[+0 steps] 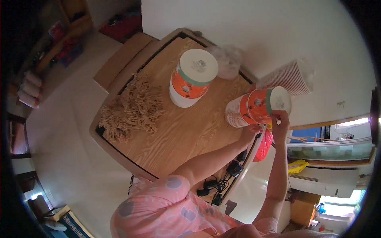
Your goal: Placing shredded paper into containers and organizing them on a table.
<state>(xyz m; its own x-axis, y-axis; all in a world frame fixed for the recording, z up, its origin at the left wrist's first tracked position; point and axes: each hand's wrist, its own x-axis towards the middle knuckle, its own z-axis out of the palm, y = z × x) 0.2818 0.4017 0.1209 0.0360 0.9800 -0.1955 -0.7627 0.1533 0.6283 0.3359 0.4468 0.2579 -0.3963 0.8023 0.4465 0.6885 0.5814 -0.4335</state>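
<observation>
By the right hand's (281,119) grip, the base edge of an orange cup (260,106) is pinched, thumb and fingers being brought together at the rim. This cup is nested on a stack of cups (235,112) at three o'clock from the middle of the worktop (190,137), with its pale base exposed. The left hand (251,133) is held low against the near side of the stack, its fingers bent; whether anything is clasped by that grip cannot be told, as the fingertips are partly hidden.

A second orange container (190,85) is stood base-up at one o'clock, well apart from both hands. A tangled heap of tan cord (133,109) is laid at nine o'clock. More nested cups (286,79) are seen at two o'clock, beyond the held cup, and black cables (218,185) are gathered at five o'clock.
</observation>
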